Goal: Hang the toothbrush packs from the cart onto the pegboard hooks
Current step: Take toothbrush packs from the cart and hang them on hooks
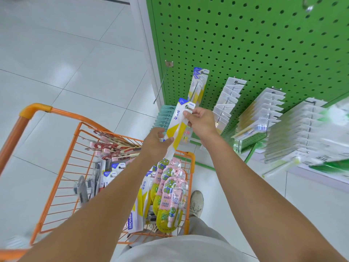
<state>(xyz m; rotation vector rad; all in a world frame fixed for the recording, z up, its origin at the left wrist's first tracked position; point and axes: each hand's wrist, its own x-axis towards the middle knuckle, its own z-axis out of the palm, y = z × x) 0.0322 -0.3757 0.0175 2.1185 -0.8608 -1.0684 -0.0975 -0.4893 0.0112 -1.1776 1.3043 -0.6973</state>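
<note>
A white, yellow and blue toothbrush pack point(178, 121) is held up in front of the green pegboard point(255, 46). My right hand point(201, 120) pinches its top by the hang hole, at the tip of a hook. My left hand point(157, 141) grips its lower part. A matching pack point(198, 86) hangs on that same hook, further back. Below, the orange cart point(75, 140) holds more of these packs point(139, 201) and pink children's packs point(170, 190).
An empty metal hook point(160, 86) sticks out at the pegboard's left edge. Rows of white packs point(226, 99) fill hooks to the right, and teal packs point(164, 116) hang lower left. Red and dark brush packs point(105, 148) lie in the cart. My shoe point(196, 203) stands beside it.
</note>
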